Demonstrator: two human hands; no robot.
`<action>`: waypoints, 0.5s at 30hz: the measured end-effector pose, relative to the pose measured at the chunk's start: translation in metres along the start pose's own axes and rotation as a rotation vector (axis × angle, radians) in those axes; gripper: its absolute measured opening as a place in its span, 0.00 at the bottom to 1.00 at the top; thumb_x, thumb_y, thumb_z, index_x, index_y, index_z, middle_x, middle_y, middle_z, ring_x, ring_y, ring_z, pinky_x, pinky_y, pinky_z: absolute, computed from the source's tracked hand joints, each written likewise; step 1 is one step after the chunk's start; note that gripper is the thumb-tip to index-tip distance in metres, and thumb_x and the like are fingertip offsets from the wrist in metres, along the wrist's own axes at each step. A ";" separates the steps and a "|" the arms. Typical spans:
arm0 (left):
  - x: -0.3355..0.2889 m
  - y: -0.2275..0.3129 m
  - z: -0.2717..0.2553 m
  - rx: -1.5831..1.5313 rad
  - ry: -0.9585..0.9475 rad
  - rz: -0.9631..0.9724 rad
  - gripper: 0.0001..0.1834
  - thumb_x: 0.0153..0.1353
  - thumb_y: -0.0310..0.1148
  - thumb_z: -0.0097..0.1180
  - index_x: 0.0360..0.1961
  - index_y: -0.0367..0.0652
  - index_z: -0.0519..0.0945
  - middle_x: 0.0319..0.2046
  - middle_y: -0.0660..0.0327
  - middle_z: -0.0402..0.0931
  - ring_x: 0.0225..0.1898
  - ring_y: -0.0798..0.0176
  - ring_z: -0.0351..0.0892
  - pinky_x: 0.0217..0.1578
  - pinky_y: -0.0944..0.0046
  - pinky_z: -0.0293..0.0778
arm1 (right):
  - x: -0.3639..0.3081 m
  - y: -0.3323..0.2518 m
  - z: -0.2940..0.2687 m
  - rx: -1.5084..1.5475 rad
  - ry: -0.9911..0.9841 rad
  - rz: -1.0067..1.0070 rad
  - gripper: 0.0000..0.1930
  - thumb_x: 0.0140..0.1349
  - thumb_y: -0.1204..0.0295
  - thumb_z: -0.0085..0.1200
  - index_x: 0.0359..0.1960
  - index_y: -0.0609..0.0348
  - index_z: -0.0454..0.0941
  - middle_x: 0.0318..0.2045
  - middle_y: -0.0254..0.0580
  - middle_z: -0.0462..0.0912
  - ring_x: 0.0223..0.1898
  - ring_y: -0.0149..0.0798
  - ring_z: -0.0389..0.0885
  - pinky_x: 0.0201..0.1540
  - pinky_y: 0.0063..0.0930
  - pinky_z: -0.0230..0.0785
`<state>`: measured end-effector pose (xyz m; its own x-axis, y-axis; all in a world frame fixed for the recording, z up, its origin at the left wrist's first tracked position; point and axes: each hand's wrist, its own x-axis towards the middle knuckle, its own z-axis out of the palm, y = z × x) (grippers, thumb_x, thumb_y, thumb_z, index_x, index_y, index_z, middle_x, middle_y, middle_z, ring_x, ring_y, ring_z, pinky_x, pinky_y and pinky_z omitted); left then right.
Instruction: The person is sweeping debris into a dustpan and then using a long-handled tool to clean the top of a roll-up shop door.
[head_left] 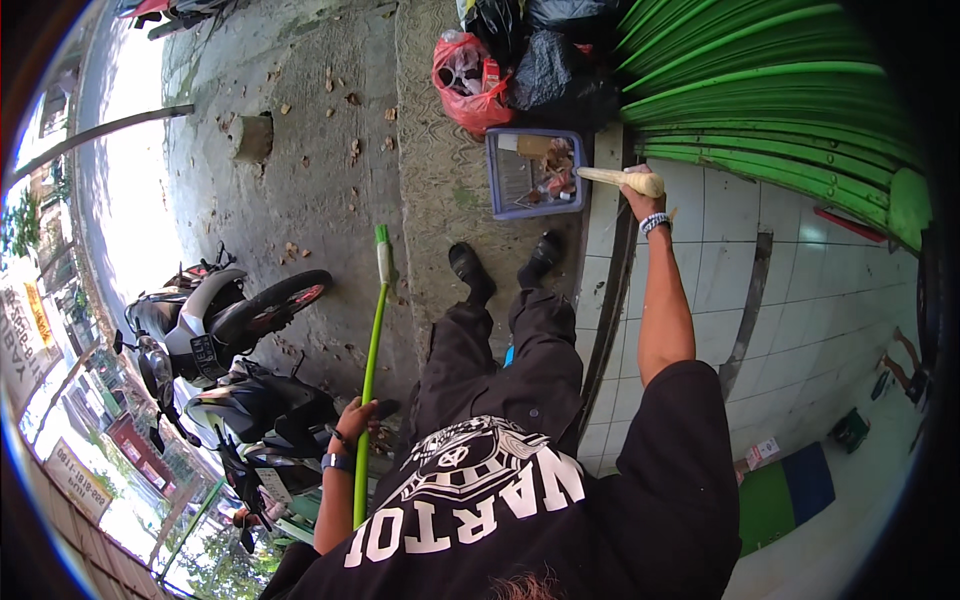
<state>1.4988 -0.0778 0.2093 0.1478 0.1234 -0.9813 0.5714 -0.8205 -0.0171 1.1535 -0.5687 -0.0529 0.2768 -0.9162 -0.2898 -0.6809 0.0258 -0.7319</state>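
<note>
My left hand (354, 420) is closed around the bright green handle of a broom (371, 350), whose small green-bristled head points away over the concrete. Whether the bristles touch the ground, I cannot tell. Over to the right, my right arm is stretched forward, with my right hand (640, 192) gripping the thick pale handle (606, 176) of a dustpan. The far end of this handle meets the right side of the dustpan's blue-purple, basket-like pan (494, 178). Dry leaves, a piece of cardboard and scraps of litter (556, 172) lie inside the pan, just ahead of my feet.
Red and black rubbish bags (470, 85) are piled beyond the dustpan, beside a green folding shutter (750, 80). Parked motorbikes (230, 330) stand at left. A concrete block (251, 138) and scattered leaves lie on the pavement. A raised tiled floor (700, 270) begins on the right.
</note>
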 end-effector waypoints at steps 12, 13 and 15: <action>-0.014 0.019 0.058 0.046 -0.045 0.090 0.09 0.57 0.31 0.50 0.31 0.46 0.61 0.16 0.67 0.59 0.12 0.74 0.59 0.10 0.74 0.58 | 0.026 0.021 0.060 0.002 0.247 -0.063 0.16 0.43 0.64 0.57 0.35 0.54 0.73 0.32 0.48 0.78 0.37 0.49 0.77 0.39 0.36 0.70; -0.017 0.023 0.061 0.060 -0.049 0.084 0.09 0.57 0.31 0.50 0.31 0.46 0.61 0.16 0.67 0.59 0.12 0.74 0.59 0.10 0.74 0.58 | 0.022 0.032 0.063 -0.002 0.253 -0.049 0.16 0.43 0.64 0.57 0.35 0.54 0.73 0.32 0.48 0.78 0.37 0.49 0.77 0.39 0.36 0.70; -0.021 0.033 0.063 0.106 -0.050 0.096 0.08 0.57 0.32 0.49 0.32 0.46 0.62 0.16 0.68 0.59 0.12 0.74 0.59 0.10 0.75 0.58 | 0.021 0.022 0.072 -0.012 0.266 0.089 0.19 0.42 0.65 0.59 0.39 0.53 0.73 0.35 0.51 0.77 0.39 0.52 0.75 0.39 0.37 0.70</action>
<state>1.4637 -0.1423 0.2170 0.1561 0.0155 -0.9876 0.4674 -0.8820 0.0601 1.1927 -0.5591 -0.1195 0.0286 -0.9833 -0.1797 -0.7031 0.1079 -0.7029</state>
